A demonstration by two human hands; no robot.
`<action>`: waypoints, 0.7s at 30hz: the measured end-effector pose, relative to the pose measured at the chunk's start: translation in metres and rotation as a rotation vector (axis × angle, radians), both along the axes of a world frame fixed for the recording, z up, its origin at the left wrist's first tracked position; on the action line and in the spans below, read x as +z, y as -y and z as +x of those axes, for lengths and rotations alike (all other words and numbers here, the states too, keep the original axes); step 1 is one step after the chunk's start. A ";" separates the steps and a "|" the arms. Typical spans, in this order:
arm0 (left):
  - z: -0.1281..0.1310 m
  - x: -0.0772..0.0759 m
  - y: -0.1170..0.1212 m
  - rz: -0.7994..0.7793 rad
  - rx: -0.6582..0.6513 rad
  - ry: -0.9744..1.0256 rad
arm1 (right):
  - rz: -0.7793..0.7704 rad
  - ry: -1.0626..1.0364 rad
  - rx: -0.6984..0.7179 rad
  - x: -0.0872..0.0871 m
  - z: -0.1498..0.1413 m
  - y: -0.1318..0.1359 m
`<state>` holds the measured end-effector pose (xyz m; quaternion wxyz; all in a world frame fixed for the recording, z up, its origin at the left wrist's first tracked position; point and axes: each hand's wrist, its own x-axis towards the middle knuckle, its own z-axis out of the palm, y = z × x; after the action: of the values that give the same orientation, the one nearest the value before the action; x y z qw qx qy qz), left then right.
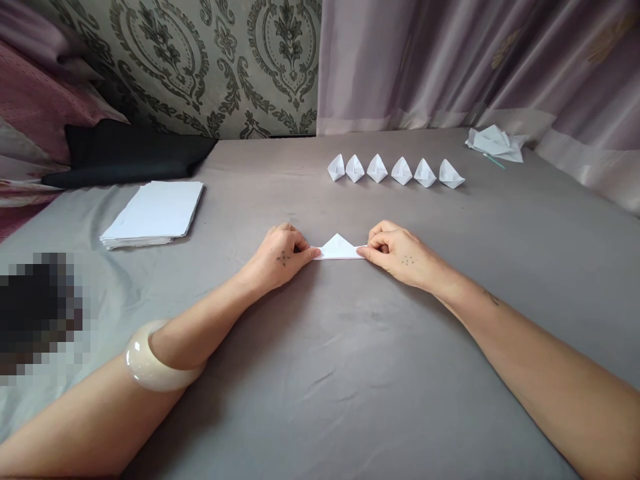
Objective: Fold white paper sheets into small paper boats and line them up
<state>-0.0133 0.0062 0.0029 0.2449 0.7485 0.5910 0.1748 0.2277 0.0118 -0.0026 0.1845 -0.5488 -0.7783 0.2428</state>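
Between my two hands is a white paper boat (339, 247), its peaked middle pointing up and its lower edge stretched level. My left hand (285, 257) pinches the left end between thumb and fingers. The right end sits in the same kind of pinch in my right hand (397, 253). Both hands are close to the grey sheet; whether the boat touches it I cannot tell. Farther back, several finished paper boats (377, 169) stand in a row.
A stack of white paper (155, 210) lies to the left, with a black cloth (135, 153) behind it. At the back right are crumpled white papers (495, 141) with a thin greenish stick (494, 161). A blurred dark patch covers the left edge. Curtains (425, 67) hang behind the grey sheet (320, 373).
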 end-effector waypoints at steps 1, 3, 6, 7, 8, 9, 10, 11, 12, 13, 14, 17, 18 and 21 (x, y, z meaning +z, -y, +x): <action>0.000 -0.001 0.000 0.011 -0.004 -0.021 | 0.008 0.004 0.007 0.000 0.000 0.000; 0.000 -0.004 0.001 0.045 -0.020 -0.056 | 0.027 0.014 0.023 -0.001 0.000 0.000; -0.001 -0.010 0.003 0.119 -0.074 -0.099 | 0.050 0.027 0.042 -0.001 0.000 0.001; -0.001 -0.011 0.003 0.147 -0.095 -0.116 | 0.056 0.030 0.046 0.000 0.000 0.002; -0.001 -0.012 0.003 0.172 -0.113 -0.135 | 0.061 0.033 0.050 0.000 -0.001 0.003; -0.001 -0.013 0.003 0.191 -0.127 -0.152 | 0.063 0.036 0.054 0.001 -0.001 0.003; -0.001 -0.013 0.004 0.205 -0.137 -0.168 | 0.065 0.040 0.057 0.002 -0.001 0.004; 0.000 -0.013 0.004 0.212 -0.143 -0.184 | 0.065 0.044 0.059 0.002 -0.001 0.004; 0.000 -0.012 0.004 0.215 -0.146 -0.199 | 0.066 0.047 0.063 0.003 -0.001 0.005; 0.001 -0.012 0.005 0.221 -0.144 -0.213 | 0.067 0.050 0.065 0.003 -0.001 0.005; 0.002 -0.011 0.006 0.231 -0.140 -0.226 | 0.068 0.052 0.068 0.003 -0.001 0.005; 0.004 -0.008 0.008 0.308 -0.141 -0.259 | 0.079 0.052 0.071 0.001 0.000 0.005; 0.005 -0.007 0.009 0.343 -0.161 -0.276 | 0.085 0.050 0.071 0.000 0.001 0.004; 0.006 -0.007 0.012 0.450 -0.297 -0.352 | 0.098 0.028 0.066 -0.002 0.002 0.004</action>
<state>-0.0074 -0.0056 -0.0037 -0.0100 0.8806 0.4552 0.1312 0.2297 0.0079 -0.0045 0.1922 -0.5165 -0.8095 0.2025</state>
